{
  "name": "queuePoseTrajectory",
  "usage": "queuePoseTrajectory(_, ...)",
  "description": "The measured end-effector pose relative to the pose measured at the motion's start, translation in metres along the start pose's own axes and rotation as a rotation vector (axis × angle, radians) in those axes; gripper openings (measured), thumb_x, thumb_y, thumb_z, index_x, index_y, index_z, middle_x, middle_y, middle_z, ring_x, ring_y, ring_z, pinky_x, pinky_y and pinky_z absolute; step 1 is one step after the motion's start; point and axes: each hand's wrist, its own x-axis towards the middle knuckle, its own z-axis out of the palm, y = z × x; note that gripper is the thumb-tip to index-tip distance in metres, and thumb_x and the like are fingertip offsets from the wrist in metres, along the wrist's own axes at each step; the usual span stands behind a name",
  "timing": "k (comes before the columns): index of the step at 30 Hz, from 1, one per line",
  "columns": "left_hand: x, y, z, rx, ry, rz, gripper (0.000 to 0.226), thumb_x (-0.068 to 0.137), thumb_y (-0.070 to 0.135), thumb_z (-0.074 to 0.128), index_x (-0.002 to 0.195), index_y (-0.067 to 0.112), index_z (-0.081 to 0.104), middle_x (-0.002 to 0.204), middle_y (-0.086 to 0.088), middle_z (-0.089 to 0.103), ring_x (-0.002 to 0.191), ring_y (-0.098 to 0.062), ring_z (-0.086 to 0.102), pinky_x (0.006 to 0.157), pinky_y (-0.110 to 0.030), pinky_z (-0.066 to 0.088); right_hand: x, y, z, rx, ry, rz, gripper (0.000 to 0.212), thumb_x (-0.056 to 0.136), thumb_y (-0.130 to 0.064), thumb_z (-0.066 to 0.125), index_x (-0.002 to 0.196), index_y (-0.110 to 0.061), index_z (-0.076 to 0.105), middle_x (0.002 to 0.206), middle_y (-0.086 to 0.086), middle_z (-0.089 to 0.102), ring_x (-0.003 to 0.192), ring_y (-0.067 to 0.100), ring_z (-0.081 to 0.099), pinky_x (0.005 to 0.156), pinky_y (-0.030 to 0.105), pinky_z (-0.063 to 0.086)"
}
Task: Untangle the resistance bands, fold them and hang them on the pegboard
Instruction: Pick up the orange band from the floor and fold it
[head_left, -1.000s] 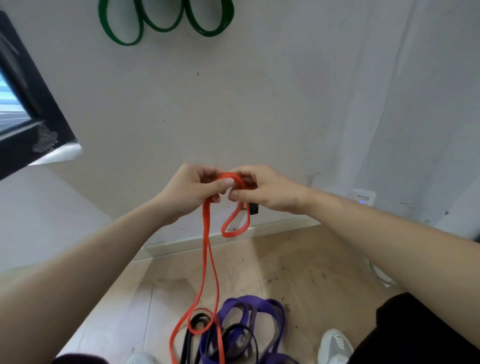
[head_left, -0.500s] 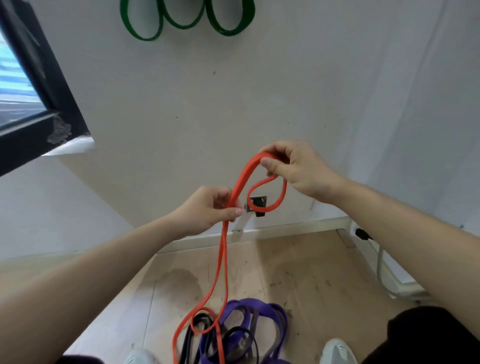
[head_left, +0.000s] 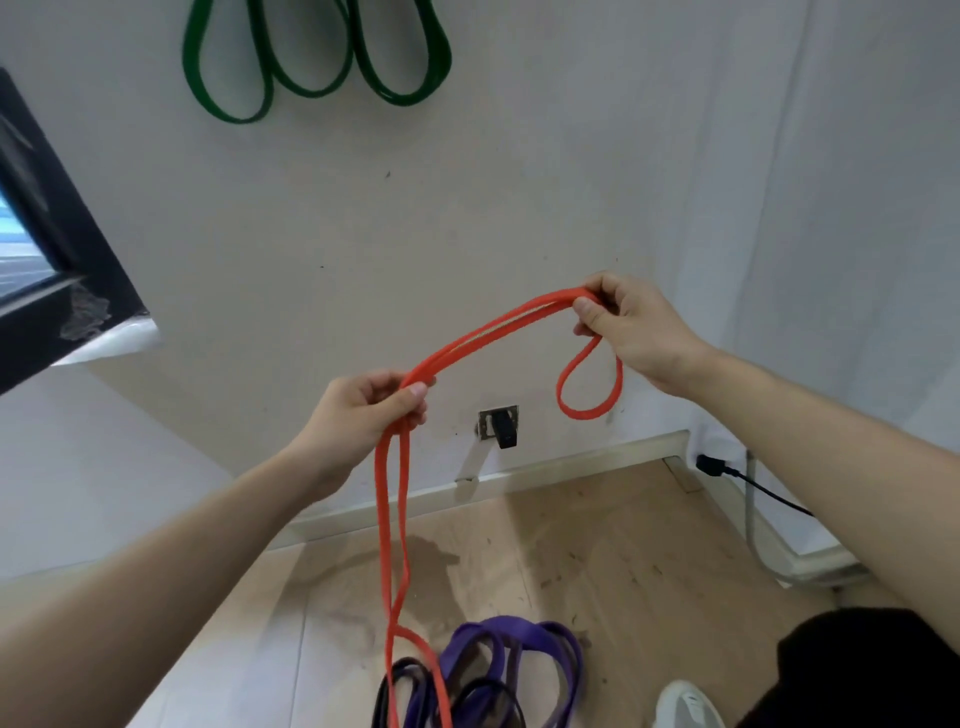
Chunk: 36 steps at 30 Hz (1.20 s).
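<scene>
An orange resistance band (head_left: 493, 330) stretches doubled between my two hands in front of the wall. My right hand (head_left: 631, 327) pinches its upper end, and a small loop dangles below the fingers. My left hand (head_left: 366, 413) grips the band lower down; from there two orange strands drop to the floor. On the floor lie a purple band (head_left: 524, 636) and a black band (head_left: 400, 675), tangled together with the orange one's lower end. A green band (head_left: 311, 57) hangs folded in loops high on the wall.
A dark window frame (head_left: 57, 244) juts in at the left. A wall socket with a black plug (head_left: 501, 426) sits above the skirting board. A black cable (head_left: 748, 483) runs at the right. My white shoe (head_left: 685, 706) stands beside the bands.
My right hand has drawn up and to the right with the band's end, and my hands have separated. A length of doubled orange band now spans between them.
</scene>
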Motion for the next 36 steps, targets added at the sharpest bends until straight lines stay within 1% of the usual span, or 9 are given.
queuePoseTrajectory(6, 0.003, 0.013, -0.002, -0.150, 0.112, 0.050, 0.014, 0.097, 0.009, 0.064, 0.103, 0.014, 0.076, 0.079, 0.002, 0.070, 0.072, -0.014, 0.063, 0.077, -0.024, 0.056, -0.008, 0.022, -0.004, -0.194, -0.226, 0.124, 0.008, 0.101, -0.018, 0.055, 0.098, -0.018, 0.062, 0.094, 0.009, 0.069, 0.102, 0.028, 0.065, 0.092, 0.035, 0.049)
queuePoseTrajectory(8, 0.002, 0.020, -0.002, -0.225, 0.102, 0.042, 0.016, 0.093, 0.008, 0.067, 0.107, 0.012, 0.075, 0.080, 0.000, 0.069, 0.071, -0.015, 0.062, 0.077, -0.025, 0.056, -0.011, 0.024, -0.002, -0.246, -0.296, 0.153, 0.008, 0.101, -0.019, 0.056, 0.098, -0.017, 0.063, 0.101, 0.014, 0.070, 0.105, 0.035, 0.063, 0.093, 0.041, 0.050)
queuePoseTrajectory(11, 0.000, 0.033, -0.003, -0.342, 0.024, 0.014, 0.029, 0.080, 0.015, 0.073, 0.108, 0.008, 0.075, 0.082, -0.004, 0.067, 0.070, -0.014, 0.062, 0.076, -0.025, 0.057, -0.014, 0.028, 0.003, -0.278, -0.391, 0.195, 0.007, 0.100, -0.019, 0.058, 0.099, -0.016, 0.064, 0.104, 0.013, 0.070, 0.108, 0.034, 0.063, 0.093, 0.040, 0.050)
queuePoseTrajectory(15, -0.002, 0.044, 0.000, -0.468, -0.039, -0.011, 0.021, 0.079, 0.015, 0.070, 0.097, 0.006, 0.076, 0.078, -0.003, 0.068, 0.062, -0.011, 0.061, 0.068, -0.024, 0.057, -0.019, 0.034, 0.017, -0.215, -0.562, 0.251, 0.007, 0.097, -0.015, 0.064, 0.102, -0.012, 0.066, 0.103, 0.010, 0.073, 0.108, 0.029, 0.068, 0.103, 0.046, 0.050)
queuePoseTrajectory(19, -0.006, 0.043, 0.008, -0.402, -0.056, -0.003, 0.023, 0.079, 0.019, 0.070, 0.098, 0.005, 0.075, 0.076, -0.003, 0.068, 0.064, -0.013, 0.060, 0.070, -0.024, 0.057, -0.027, 0.019, 0.036, -0.046, -0.695, 0.236, 0.021, 0.089, -0.008, 0.072, 0.110, -0.007, 0.067, 0.109, 0.017, 0.070, 0.106, 0.028, 0.067, 0.107, 0.045, 0.048)
queuePoseTrajectory(24, -0.011, 0.041, 0.016, -0.207, -0.097, 0.025, 0.031, 0.078, 0.021, 0.074, 0.104, 0.005, 0.075, 0.080, -0.005, 0.073, 0.070, -0.015, 0.065, 0.073, -0.025, 0.057, -0.031, -0.017, 0.059, 0.232, -0.578, 0.137, 0.033, 0.087, -0.011, 0.075, 0.118, -0.010, 0.065, 0.107, 0.025, 0.069, 0.101, 0.031, 0.070, 0.099, 0.044, 0.053)
queuePoseTrajectory(28, -0.014, 0.039, 0.013, -0.079, -0.104, 0.065, 0.028, 0.082, 0.020, 0.075, 0.108, 0.010, 0.076, 0.089, -0.010, 0.075, 0.079, -0.017, 0.069, 0.081, -0.027, 0.060, -0.033, -0.038, 0.063, 0.154, -0.406, 0.017, 0.016, 0.089, -0.012, 0.072, 0.106, -0.013, 0.071, 0.090, 0.004, 0.073, 0.088, 0.019, 0.072, 0.087, 0.035, 0.059)
queuePoseTrajectory(31, -0.016, 0.036, 0.008, 0.025, -0.119, 0.063, 0.035, 0.076, 0.025, 0.077, 0.108, 0.012, 0.075, 0.091, -0.007, 0.077, 0.083, -0.017, 0.072, 0.082, -0.028, 0.060, -0.034, -0.046, 0.062, 0.065, -0.328, -0.052, 0.011, 0.093, -0.015, 0.069, 0.102, -0.018, 0.072, 0.089, 0.001, 0.073, 0.088, 0.018, 0.072, 0.088, 0.036, 0.060)
queuePoseTrajectory(36, -0.017, 0.029, 0.004, 0.148, -0.188, 0.041, 0.018, 0.088, 0.016, 0.073, 0.105, 0.012, 0.074, 0.085, -0.002, 0.077, 0.085, -0.015, 0.074, 0.080, -0.021, 0.056, -0.027, -0.050, 0.052, 0.134, -0.182, -0.128, 0.012, 0.094, -0.008, 0.065, 0.099, -0.019, 0.069, 0.084, -0.002, 0.070, 0.082, 0.013, 0.070, 0.085, 0.031, 0.059)
